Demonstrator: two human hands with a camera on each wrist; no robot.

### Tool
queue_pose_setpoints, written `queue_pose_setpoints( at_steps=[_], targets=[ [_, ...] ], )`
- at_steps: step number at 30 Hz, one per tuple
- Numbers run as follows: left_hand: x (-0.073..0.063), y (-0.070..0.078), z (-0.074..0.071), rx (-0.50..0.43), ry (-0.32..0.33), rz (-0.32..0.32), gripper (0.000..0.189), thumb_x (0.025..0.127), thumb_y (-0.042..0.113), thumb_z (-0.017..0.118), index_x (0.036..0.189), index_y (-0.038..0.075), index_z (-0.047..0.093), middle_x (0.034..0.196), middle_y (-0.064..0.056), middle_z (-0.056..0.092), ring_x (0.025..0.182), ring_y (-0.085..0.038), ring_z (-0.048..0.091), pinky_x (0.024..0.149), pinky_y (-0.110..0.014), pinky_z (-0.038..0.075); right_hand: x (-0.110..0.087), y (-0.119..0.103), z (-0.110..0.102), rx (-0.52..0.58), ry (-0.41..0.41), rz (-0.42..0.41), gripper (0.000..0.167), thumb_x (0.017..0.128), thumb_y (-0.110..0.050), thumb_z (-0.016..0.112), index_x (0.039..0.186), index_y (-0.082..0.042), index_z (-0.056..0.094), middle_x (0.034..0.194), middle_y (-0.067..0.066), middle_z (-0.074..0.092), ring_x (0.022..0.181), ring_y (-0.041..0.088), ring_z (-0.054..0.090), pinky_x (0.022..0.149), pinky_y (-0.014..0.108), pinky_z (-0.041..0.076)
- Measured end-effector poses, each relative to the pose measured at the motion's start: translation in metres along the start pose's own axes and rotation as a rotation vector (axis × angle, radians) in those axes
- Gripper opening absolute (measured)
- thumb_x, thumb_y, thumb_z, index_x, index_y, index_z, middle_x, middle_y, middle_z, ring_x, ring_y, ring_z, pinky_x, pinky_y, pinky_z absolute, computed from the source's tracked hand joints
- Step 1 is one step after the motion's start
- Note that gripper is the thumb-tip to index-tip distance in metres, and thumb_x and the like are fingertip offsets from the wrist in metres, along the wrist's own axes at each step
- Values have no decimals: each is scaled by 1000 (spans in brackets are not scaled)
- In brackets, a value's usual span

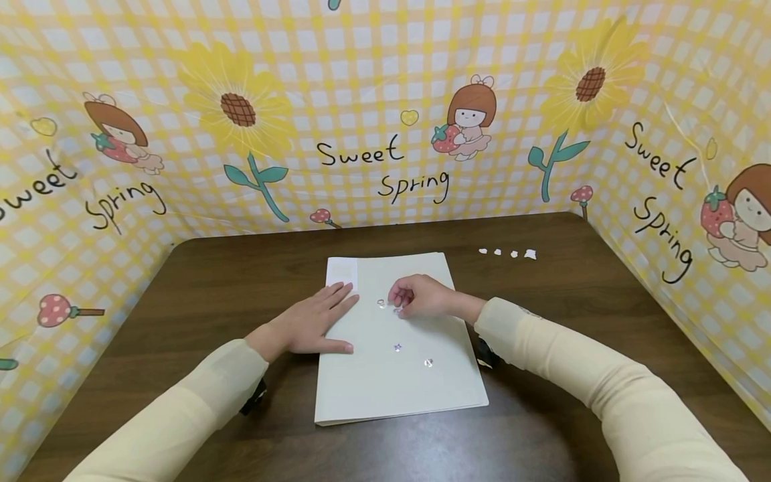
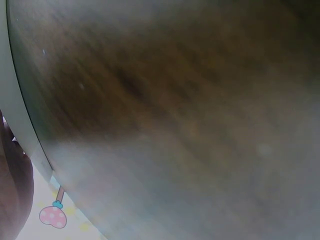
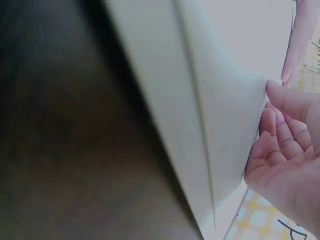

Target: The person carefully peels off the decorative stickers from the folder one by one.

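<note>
A white folder lies flat on the brown table. My left hand rests on its left edge, fingers spread and straight. Over the upper right part of the folder, my right hand curls its fingers, and thumb and forefinger tips meet round a small shiny sticker. Beside it sits a heart-shaped sticker. Lower down are a purple star sticker and another shiny sticker. In the right wrist view, the right thumb reaches the folder's surface above the bent fingers.
Several small white scraps lie in a row at the table's back right. A pale printed label covers the folder's top left corner. Yellow checked cloth surrounds the table at the back and sides. The left wrist view shows mostly blurred tabletop.
</note>
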State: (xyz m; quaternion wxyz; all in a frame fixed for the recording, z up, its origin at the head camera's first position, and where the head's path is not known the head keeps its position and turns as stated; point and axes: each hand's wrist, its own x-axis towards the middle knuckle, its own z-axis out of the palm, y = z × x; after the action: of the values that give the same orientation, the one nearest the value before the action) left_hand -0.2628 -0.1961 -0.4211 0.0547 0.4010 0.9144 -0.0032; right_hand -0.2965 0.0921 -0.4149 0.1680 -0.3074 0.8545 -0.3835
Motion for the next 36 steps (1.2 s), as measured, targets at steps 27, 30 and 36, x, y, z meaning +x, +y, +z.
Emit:
queue_pose_setpoints(
  at_steps=[27, 30, 36],
  targets=[
    [0, 0, 2, -7, -8, -11, 104, 83, 83, 36, 156, 11, 18, 161, -13, 10, 147, -28, 6, 115, -44, 16, -2, -3, -2, -109, -66, -57, 10, 87, 1, 69, 91, -7, 72, 81, -1, 62, 77, 12, 52, 74, 23, 45],
    [1, 0, 2, -8, -5, -8, 104, 83, 82, 36, 156, 10, 18, 161, -13, 10, 147, -28, 5, 115, -43, 16, -2, -2, -2, -97, -62, -50, 8, 86, 0, 71, 90, -7, 71, 80, -2, 61, 77, 12, 52, 73, 23, 45],
    [1, 0, 1, -4, -1, -3, 104, 83, 82, 37, 156, 10, 19, 161, -14, 11, 147, -28, 6, 115, -43, 15, 0, 3, -4, -75, -58, -34, 9, 85, -3, 74, 86, -10, 69, 78, -2, 60, 76, 13, 52, 72, 24, 45]
  ],
)
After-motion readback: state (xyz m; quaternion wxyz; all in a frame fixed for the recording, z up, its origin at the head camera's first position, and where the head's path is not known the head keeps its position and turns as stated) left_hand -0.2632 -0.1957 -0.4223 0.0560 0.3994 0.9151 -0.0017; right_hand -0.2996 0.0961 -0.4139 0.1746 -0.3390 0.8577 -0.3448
